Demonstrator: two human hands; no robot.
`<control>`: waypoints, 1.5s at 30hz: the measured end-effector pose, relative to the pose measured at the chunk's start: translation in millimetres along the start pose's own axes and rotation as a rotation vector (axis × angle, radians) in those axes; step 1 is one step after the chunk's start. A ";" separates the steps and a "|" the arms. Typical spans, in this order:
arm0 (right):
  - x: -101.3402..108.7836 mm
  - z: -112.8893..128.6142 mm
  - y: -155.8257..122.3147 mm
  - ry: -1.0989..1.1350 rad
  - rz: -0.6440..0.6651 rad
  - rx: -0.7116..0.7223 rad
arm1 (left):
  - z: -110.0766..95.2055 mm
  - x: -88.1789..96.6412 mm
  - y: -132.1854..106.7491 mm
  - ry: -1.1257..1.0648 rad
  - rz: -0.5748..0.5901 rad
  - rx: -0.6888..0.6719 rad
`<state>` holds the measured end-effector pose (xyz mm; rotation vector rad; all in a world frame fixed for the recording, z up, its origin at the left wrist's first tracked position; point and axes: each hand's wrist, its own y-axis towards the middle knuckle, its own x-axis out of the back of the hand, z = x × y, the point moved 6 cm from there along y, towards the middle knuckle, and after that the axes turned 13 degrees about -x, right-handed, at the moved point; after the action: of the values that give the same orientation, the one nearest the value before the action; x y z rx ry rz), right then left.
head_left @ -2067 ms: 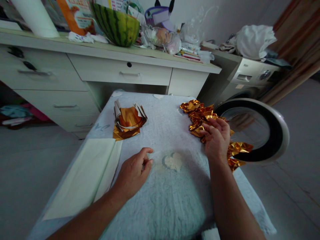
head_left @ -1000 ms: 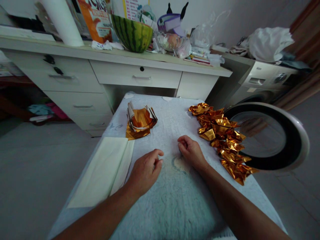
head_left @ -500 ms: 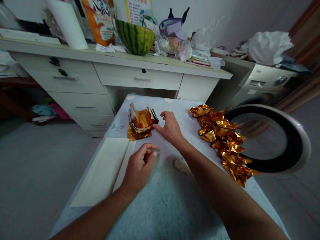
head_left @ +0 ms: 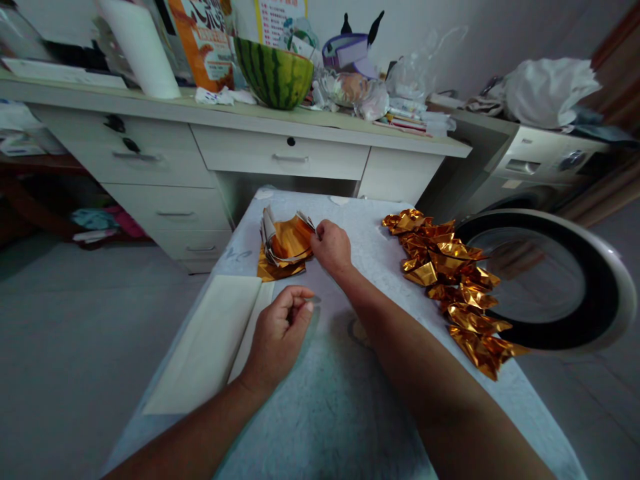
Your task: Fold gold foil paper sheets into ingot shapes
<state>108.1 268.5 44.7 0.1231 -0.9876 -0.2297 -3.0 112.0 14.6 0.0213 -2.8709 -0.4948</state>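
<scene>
On blue cloth (head_left: 367, 233), our right hand (head_left: 334, 247) pinches curled, shiny gold paper (head_left: 289, 239) while our left hand (head_left: 278, 335), half-curled, partly hides white sheets (head_left: 207, 347).

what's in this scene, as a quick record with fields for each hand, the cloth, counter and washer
right hand: at right edge of curled gold sheets, grip unclear
left hand: loosely curled, nearest pale paper
cloth: gold foil pieces along right side
counter: watermelon, orange bag, white roll
washing machine: round door open
</scene>
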 end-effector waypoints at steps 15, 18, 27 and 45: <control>6.7 2.3 -8.4 0.088 -0.124 0.147 | 0.1 -3.3 -0.2 0.007 0.042 0.000; 8.2 5.7 -12.9 0.099 -0.131 0.198 | -0.3 -3.2 -0.9 0.012 0.045 -0.003; 12.8 -0.7 -13.2 0.076 -0.193 0.156 | 0.0 -4.2 -1.9 -0.005 0.061 0.000; 1.5 -18.4 -6.0 0.286 -0.116 -0.001 | -2.4 -6.1 -0.6 -0.024 0.074 -0.007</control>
<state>123.4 262.2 34.7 0.2065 -0.6967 -0.3102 3.4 110.9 15.2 -0.0924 -2.8806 -0.4936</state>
